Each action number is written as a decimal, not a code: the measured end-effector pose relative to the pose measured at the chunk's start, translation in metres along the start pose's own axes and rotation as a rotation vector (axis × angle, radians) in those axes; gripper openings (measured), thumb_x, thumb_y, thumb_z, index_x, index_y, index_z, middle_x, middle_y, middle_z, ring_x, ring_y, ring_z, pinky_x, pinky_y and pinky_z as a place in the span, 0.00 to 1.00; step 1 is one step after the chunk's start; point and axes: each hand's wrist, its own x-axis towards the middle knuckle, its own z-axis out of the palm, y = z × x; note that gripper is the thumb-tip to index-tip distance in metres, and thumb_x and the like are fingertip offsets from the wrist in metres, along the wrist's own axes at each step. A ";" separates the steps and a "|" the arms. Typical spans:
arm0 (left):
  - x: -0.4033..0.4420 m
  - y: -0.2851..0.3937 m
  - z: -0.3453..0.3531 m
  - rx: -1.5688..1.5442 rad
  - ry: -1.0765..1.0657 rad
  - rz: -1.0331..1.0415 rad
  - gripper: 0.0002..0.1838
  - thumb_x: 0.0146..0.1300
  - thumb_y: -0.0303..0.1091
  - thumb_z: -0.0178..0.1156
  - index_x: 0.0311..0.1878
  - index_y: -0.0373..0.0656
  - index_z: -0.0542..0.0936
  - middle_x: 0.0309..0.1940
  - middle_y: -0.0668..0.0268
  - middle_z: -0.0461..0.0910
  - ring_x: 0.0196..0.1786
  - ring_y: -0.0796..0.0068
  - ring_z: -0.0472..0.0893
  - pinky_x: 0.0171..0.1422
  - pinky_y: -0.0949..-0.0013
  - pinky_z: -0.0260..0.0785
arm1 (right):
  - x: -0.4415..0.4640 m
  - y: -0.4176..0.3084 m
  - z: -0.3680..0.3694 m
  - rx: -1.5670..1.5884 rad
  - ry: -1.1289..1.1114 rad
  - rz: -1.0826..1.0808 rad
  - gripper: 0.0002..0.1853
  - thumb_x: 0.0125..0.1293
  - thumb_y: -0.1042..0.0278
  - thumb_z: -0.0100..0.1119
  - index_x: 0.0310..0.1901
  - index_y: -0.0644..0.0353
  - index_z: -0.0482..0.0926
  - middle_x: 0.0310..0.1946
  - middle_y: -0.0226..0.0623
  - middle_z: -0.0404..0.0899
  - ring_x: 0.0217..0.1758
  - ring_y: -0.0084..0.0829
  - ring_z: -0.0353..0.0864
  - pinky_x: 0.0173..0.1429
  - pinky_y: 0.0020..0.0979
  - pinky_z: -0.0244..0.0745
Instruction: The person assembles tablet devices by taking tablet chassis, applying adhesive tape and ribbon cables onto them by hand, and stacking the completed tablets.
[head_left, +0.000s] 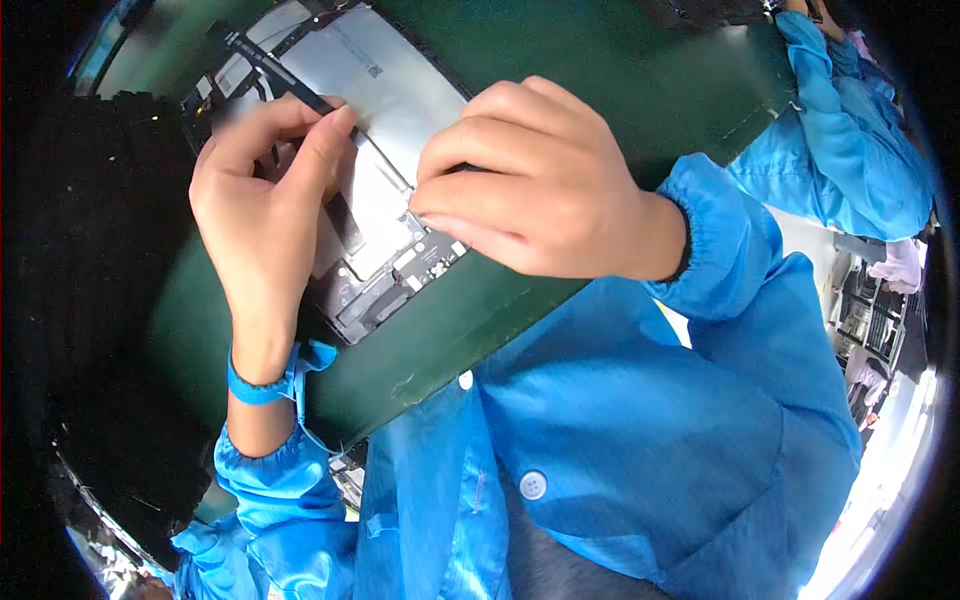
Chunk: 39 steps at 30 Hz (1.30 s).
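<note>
An opened tablet (345,60) lies tilted on the green work surface, its silver battery panels and lower circuit parts exposed. My left hand (265,170) is over its left side, thumb and forefinger pinched on a narrow black strip with pale print (275,70). I cannot tell whether this is a flex cable or a tool. My right hand (540,180) is at the tablet's right edge, fingers curled and fingertips close together near the small connectors (440,262). Whatever those fingers hold, if anything, is hidden. A blue wrist strap (260,388) circles my left wrist.
The green work surface (420,350) ends in an edge close to my blue coat (640,430). A dark area (100,280) lies to the left. Another person in a blue sleeve (850,150) is at the upper right. Racks (870,310) stand at the far right.
</note>
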 end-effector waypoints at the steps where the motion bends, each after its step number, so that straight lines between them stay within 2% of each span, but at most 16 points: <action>1: 0.000 -0.002 0.001 0.009 -0.002 0.001 0.07 0.55 0.30 0.71 0.33 0.37 0.85 0.24 0.70 0.80 0.27 0.83 0.70 0.32 0.76 0.59 | -0.001 -0.001 0.001 0.003 0.014 0.015 0.10 0.44 0.68 0.72 0.31 0.50 0.85 0.34 0.20 0.81 0.37 0.28 0.75 0.38 0.30 0.66; 10: 0.002 -0.002 0.000 0.106 -0.009 0.005 0.08 0.54 0.31 0.72 0.32 0.37 0.84 0.23 0.71 0.78 0.28 0.83 0.69 0.32 0.76 0.60 | -0.003 0.002 0.001 0.055 0.030 0.076 0.10 0.42 0.69 0.72 0.30 0.50 0.85 0.34 0.21 0.80 0.33 0.27 0.73 0.34 0.30 0.64; 13: 0.003 0.001 0.002 0.130 -0.021 -0.001 0.08 0.54 0.31 0.73 0.32 0.37 0.84 0.23 0.71 0.77 0.28 0.82 0.69 0.32 0.75 0.60 | -0.002 0.000 0.000 -0.003 -0.006 0.069 0.05 0.46 0.64 0.68 0.24 0.48 0.80 0.31 0.20 0.75 0.37 0.27 0.72 0.40 0.32 0.65; 19: 0.003 -0.004 -0.003 0.075 -0.037 0.011 0.08 0.54 0.31 0.73 0.31 0.37 0.84 0.23 0.71 0.77 0.27 0.83 0.68 0.32 0.76 0.59 | 0.002 -0.004 0.001 -0.014 -0.047 0.053 0.06 0.47 0.63 0.67 0.23 0.49 0.79 0.30 0.23 0.73 0.36 0.27 0.72 0.40 0.32 0.65; 22: 0.004 -0.002 0.000 0.134 -0.034 0.070 0.08 0.53 0.31 0.73 0.30 0.38 0.84 0.22 0.71 0.77 0.27 0.82 0.68 0.32 0.74 0.59 | 0.002 -0.004 -0.002 -0.027 -0.067 0.062 0.06 0.47 0.63 0.67 0.23 0.50 0.78 0.30 0.23 0.73 0.36 0.28 0.72 0.40 0.32 0.65; 25: 0.008 -0.003 -0.001 0.265 -0.010 0.276 0.08 0.51 0.31 0.74 0.28 0.39 0.83 0.21 0.70 0.76 0.26 0.79 0.69 0.32 0.72 0.59 | 0.003 -0.003 -0.001 -0.014 -0.067 0.062 0.06 0.47 0.64 0.67 0.23 0.50 0.78 0.30 0.24 0.73 0.36 0.28 0.72 0.40 0.32 0.65; 31: 0.008 0.004 -0.002 0.275 -0.039 0.185 0.09 0.50 0.32 0.74 0.27 0.40 0.83 0.21 0.70 0.78 0.28 0.75 0.70 0.36 0.69 0.61 | 0.002 -0.003 -0.001 0.005 -0.063 0.072 0.06 0.46 0.64 0.67 0.25 0.50 0.78 0.31 0.25 0.73 0.36 0.28 0.72 0.39 0.32 0.65; 37: 0.008 0.002 -0.002 0.352 -0.036 0.247 0.09 0.50 0.33 0.73 0.27 0.42 0.82 0.24 0.69 0.79 0.31 0.70 0.74 0.45 0.66 0.63 | 0.003 -0.004 -0.002 0.019 -0.084 0.088 0.07 0.47 0.64 0.67 0.25 0.51 0.77 0.31 0.25 0.72 0.36 0.29 0.71 0.38 0.32 0.64; 39: 0.008 0.000 -0.003 0.380 -0.033 0.260 0.08 0.50 0.34 0.73 0.27 0.42 0.82 0.26 0.69 0.80 0.33 0.68 0.75 0.49 0.65 0.62 | 0.004 -0.004 -0.003 0.053 -0.069 0.087 0.08 0.44 0.69 0.69 0.29 0.52 0.81 0.34 0.25 0.77 0.36 0.29 0.74 0.37 0.31 0.65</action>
